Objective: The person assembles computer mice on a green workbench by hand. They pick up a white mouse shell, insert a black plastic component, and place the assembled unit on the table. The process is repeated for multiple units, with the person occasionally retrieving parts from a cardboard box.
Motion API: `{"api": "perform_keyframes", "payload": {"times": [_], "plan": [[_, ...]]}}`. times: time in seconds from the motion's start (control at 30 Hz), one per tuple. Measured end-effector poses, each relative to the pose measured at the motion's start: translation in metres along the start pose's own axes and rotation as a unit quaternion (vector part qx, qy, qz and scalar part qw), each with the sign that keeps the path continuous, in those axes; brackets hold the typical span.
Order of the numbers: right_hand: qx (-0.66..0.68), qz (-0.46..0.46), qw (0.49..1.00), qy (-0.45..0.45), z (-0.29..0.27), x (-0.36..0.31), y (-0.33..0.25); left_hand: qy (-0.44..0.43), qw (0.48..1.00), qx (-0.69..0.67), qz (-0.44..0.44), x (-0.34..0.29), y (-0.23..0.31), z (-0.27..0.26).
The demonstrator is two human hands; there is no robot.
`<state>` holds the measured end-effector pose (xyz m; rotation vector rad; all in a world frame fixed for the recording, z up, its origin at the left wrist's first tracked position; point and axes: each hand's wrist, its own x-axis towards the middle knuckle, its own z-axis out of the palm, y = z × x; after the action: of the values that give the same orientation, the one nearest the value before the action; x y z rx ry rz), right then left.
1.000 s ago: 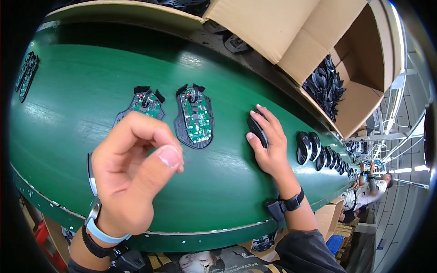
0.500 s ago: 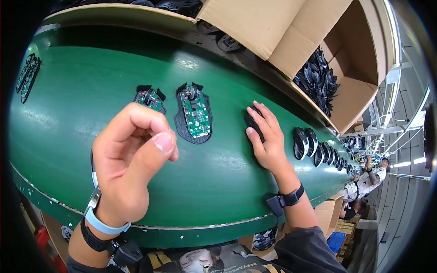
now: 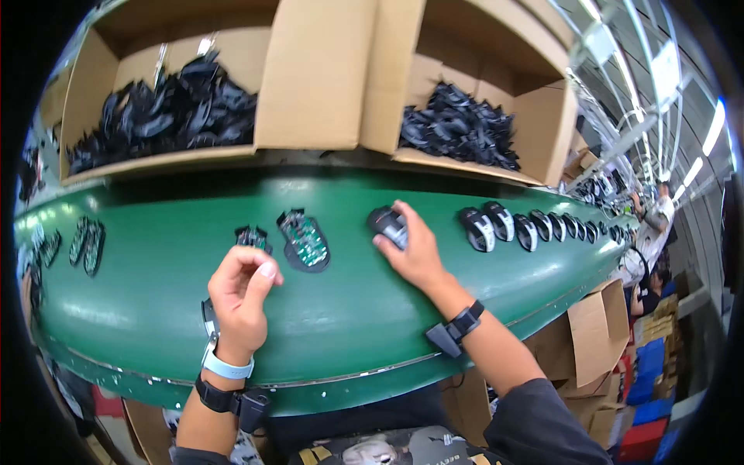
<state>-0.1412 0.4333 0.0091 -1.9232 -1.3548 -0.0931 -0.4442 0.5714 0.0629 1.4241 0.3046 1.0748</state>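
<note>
My right hand [image 3: 416, 248] is closed on a black and grey computer mouse [image 3: 381, 220] on the green surface, fingers on its right side and thumb at the near side. To its left lies an opened mouse base with a green circuit board [image 3: 308, 242]. A second such circuit board [image 3: 252, 236] is partly hidden behind my left hand [image 3: 242, 291], held above the surface. That hand's fingers are curled toward the thumb, and whatever they hold, if anything, is hidden. Beside its wrist peeks out a dark, rounded thing with a pale edge [image 3: 208, 314].
Cardboard boxes [image 3: 267, 93] of black plastic parts [image 3: 174, 112] stand along the far edge. A row of assembled mice [image 3: 502, 221] runs off to the right. More circuit boards [image 3: 87, 244] lie at the left. A person [image 3: 659, 217] is farther along the right.
The view has tilted up and pulled back, so both far boxes show more. More of the mouse under my right hand is visible. My left hand stays curled.
</note>
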Motion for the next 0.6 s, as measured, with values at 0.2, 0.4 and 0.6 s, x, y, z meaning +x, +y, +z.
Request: {"api": "perform_keyframes", "payload": {"times": [0.2, 0.4, 0.6], "plan": [[-0.014, -0.226, 0.969, 0.099, -0.043, -0.045, -0.061, 0.027, 0.993, 0.017, 0.118, 0.000, 0.032, -0.002], [-0.117, 0.003, 0.987, 0.113, -0.058, -0.018, 0.011, 0.060, 0.962, 0.082, 0.252, -0.086, 0.102, -0.029], [-0.237, -0.077, 0.969, -0.004, -0.085, -0.013, 0.149, 0.348, 0.899, 0.257, 0.070, -0.238, 0.115, -0.126]]}}
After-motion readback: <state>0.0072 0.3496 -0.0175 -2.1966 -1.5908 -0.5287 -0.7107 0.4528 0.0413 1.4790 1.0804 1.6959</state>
